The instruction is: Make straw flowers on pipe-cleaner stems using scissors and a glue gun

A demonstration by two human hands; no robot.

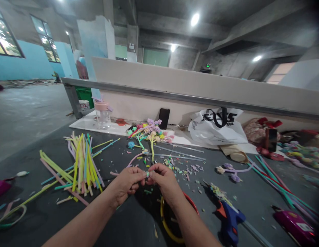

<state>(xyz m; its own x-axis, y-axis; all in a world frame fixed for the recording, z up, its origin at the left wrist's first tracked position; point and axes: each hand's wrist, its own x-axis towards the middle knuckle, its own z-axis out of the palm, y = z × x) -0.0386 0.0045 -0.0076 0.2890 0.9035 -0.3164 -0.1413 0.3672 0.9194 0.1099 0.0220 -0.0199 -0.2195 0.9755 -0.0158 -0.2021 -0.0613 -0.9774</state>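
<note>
My left hand [131, 179] and my right hand [163, 175] meet over the middle of the dark table. Their thumbs and fingertips pinch a small pale green piece [148, 174], mostly covered by the fingers. Just beyond lies a pile of fuzzy flowers [151, 130] in purple, yellow, pink and red. A blue flower [131, 144] rests at the pile's near left. Small cut coloured bits [174, 168] are scattered by my right hand. Under my right wrist is a round container with a yellow and red rim [163, 214], partly hidden by my forearm.
A heap of coloured stems [83, 164] lies left. On the right are a blue glue gun [230, 219], a purple flower stem [235, 169] and a magenta device [294, 224]. Along the back stand a clear bottle [102, 116], a phone [164, 118] and a white bag [216, 128].
</note>
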